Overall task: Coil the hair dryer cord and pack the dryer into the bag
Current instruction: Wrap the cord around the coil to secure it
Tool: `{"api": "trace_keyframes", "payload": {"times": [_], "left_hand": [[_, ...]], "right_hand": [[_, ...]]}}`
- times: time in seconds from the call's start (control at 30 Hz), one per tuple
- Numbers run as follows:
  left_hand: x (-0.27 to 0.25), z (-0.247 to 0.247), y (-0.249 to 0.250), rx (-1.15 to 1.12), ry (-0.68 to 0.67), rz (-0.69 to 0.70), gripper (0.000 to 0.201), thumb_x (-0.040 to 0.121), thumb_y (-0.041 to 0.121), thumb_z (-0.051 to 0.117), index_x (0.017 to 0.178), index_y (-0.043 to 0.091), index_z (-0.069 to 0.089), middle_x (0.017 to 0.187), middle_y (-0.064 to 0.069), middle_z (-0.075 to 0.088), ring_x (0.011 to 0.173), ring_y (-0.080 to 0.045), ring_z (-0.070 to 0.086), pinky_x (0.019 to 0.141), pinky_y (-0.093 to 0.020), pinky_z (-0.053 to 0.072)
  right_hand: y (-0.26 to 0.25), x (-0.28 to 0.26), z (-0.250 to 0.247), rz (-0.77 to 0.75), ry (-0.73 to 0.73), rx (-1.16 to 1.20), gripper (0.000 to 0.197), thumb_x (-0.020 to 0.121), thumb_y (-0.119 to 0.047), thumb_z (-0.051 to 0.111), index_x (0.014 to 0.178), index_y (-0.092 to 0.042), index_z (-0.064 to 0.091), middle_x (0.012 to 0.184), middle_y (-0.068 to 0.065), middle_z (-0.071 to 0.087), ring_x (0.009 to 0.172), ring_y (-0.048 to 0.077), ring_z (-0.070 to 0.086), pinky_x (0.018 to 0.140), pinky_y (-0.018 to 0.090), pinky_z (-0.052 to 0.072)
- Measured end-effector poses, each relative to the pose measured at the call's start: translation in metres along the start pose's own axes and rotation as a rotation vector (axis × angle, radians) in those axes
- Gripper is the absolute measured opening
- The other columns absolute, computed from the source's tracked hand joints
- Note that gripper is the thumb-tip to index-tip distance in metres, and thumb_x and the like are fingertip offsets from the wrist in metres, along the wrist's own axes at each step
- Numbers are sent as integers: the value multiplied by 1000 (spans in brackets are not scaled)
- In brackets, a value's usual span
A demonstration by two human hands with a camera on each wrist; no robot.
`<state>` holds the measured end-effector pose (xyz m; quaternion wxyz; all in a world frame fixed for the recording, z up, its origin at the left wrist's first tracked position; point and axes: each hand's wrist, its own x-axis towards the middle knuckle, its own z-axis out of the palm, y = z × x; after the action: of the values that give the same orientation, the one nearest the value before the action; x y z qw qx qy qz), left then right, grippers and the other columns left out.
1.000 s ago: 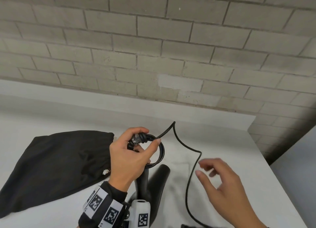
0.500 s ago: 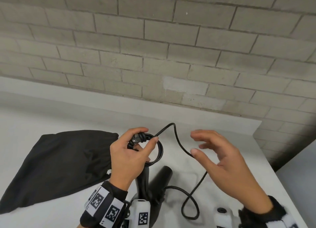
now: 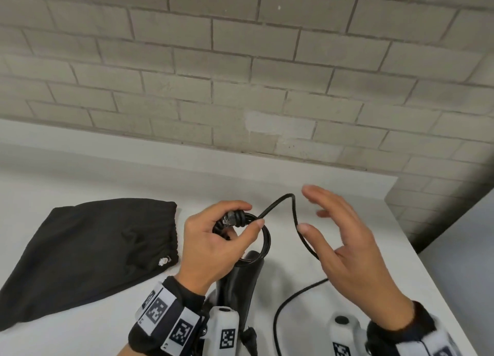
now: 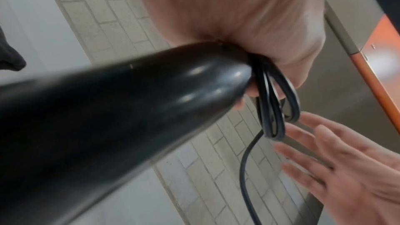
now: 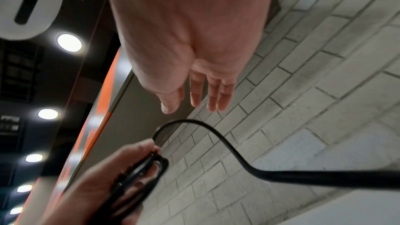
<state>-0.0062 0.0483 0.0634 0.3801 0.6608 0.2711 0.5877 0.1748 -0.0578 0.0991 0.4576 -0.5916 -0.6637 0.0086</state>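
My left hand grips the black hair dryer by its handle end together with a few coils of its black cord; the wrist view shows the dryer body and the cord loops under the fingers. The loose cord arcs up to the right and runs down across the table. My right hand hovers open beside that arc, its thumb touching the cord, fingers straight. The black bag lies flat on the table to the left.
The white table ends at a low white ledge against a grey brick wall. The table's right edge drops off close to my right hand.
My right hand has risen from low over the table up and forward to the cord's arc. The loose cord has been drawn in and now curls on the table. The left hand has kept its grip.
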Motion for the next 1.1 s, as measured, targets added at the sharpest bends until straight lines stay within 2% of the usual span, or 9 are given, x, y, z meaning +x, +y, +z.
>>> {"api": "trace_keyframes", "payload": {"times": [0.07, 0.13, 0.23, 0.37, 0.63, 0.8, 0.87, 0.97, 1.1], "left_hand": [[-2, 3, 2, -9, -40, 18, 20, 72, 35, 81, 88, 27, 75, 61, 7, 66, 38, -25, 58, 41, -29, 48], [-3, 4, 4, -9, -68, 39, 18, 73, 34, 80, 88, 25, 75, 61, 9, 66, 38, -22, 59, 43, -23, 48], [-5, 6, 3, -25, -87, 69, 15, 80, 32, 74, 91, 23, 75, 60, 10, 65, 40, -17, 61, 46, -19, 48], [-7, 6, 2, -19, -82, 92, 18, 86, 30, 67, 94, 16, 73, 55, 11, 63, 41, -11, 61, 48, -19, 49], [-10, 7, 0, -165, -42, -4, 26, 80, 34, 72, 100, 35, 56, 66, -3, 64, 32, -18, 56, 38, -28, 47], [-10, 4, -3, -173, -40, 31, 18, 83, 33, 69, 88, 28, 53, 50, -3, 58, 29, -17, 54, 33, -32, 42], [-11, 4, -4, -159, -54, 58, 17, 85, 31, 68, 89, 26, 52, 49, 1, 58, 30, -15, 55, 35, -27, 43], [-8, 5, -6, -121, -26, 94, 16, 86, 30, 66, 91, 23, 53, 56, 3, 62, 35, -11, 57, 41, -19, 44], [-2, 4, -7, -37, -4, 180, 10, 88, 26, 62, 95, 20, 58, 69, 14, 64, 54, -2, 62, 56, -11, 46]], "right_hand": [[7, 12, 8, -62, -31, -37, 44, 94, -28, 61, 137, -25, 51, 143, -13, 49, 136, 9, 42, 111, 28, 36], [11, 23, 15, -126, -40, -24, 33, 94, -26, 61, 127, -20, 62, 133, -8, 59, 129, 12, 50, 108, 37, 40], [7, 35, 22, -183, -42, 131, 18, 91, -14, 66, 108, -11, 72, 98, -6, 71, 92, 7, 64, 85, 25, 50], [0, 42, 30, -98, -102, 314, 22, 90, -12, 66, 112, -15, 70, 78, -15, 61, 63, 13, 51, 64, 23, 45], [3, 42, 47, 195, 66, 695, 9, 77, -9, 76, 85, -9, 71, 74, -2, 67, 62, 20, 53, 62, 22, 47], [-5, 31, 62, 400, -62, 657, 14, 83, -29, 73, 78, -17, 76, 71, 5, 71, 60, 34, 53, 64, 42, 49], [-11, 26, 59, 381, -99, 650, 22, 90, -31, 65, 74, -20, 74, 63, -6, 66, 59, 17, 55, 62, 28, 47], [-15, 15, 53, 324, -182, 662, 22, 91, -39, 62, 90, -21, 74, 69, -8, 61, 62, 15, 51, 61, 30, 44], [-19, 5, 55, 350, -239, 513, 18, 83, -24, 75, 101, -24, 71, 90, -2, 71, 79, 13, 66, 77, 38, 58]]}}
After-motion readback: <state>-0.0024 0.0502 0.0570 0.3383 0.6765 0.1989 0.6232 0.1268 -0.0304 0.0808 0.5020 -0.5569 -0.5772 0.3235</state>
